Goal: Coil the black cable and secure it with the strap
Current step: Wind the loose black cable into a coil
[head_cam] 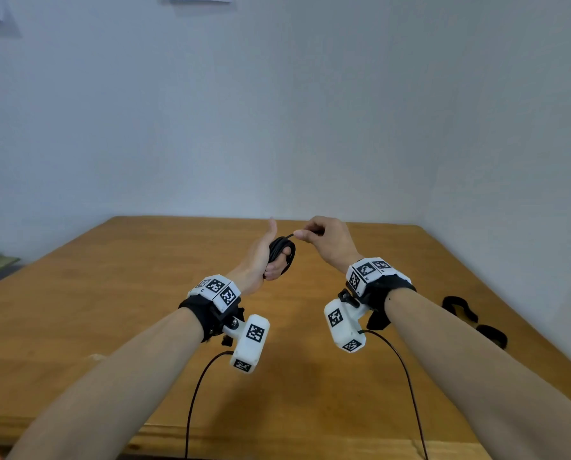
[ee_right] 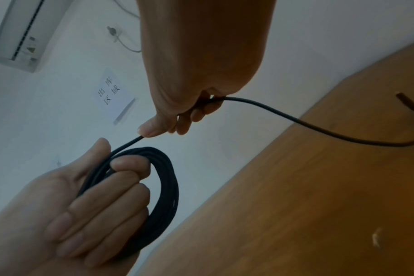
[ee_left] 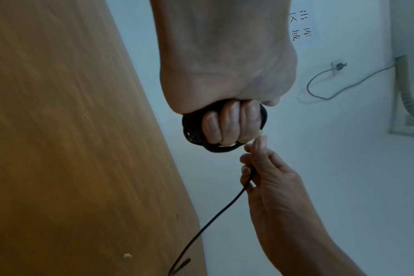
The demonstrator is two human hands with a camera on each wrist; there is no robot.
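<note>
**Cable tail: lie relative to the coil, last turns pending**

Coil (ee_right: pixel 163 188) of black cable held upright in left hand (head_cam: pixel 264 257), fingers (ee_right: pixel 121 186) curled through the loops, thumb raised clear above. Both hands held above wooden table (head_cam: pixel 111 310), toward its far half, coil not resting on it.

Right hand (head_cam: pixel 327 240) just beside the coil, on its right. Thumb and fingers closed on the running length of cable, pinch sitting right at the point where that length leaves the top of the coil.

Free tail (ee_right: pixel 319 128) exits the back of the right fist, runs away from the coil to the right and downward, sags in one curve. Connector end (ee_right: pixel 402 96) visible at the far end, over the table; contact with the surface not resolvable.

Long axis of remaining slack: roughly in line from coil through right fist, outward. Judged short, a turn or so left. Right hand is the nearer and only one placed to feed it; left serves as fixed former.

Strap (head_cam: pixel 473 320) lying on table well to the right, beyond right forearm, untouched. Nearer the right hand than the left, so likely a right-hand pickup once the tail is laid in.

Risk noted: loops springing loose if left fingers relax during reach.
</note>
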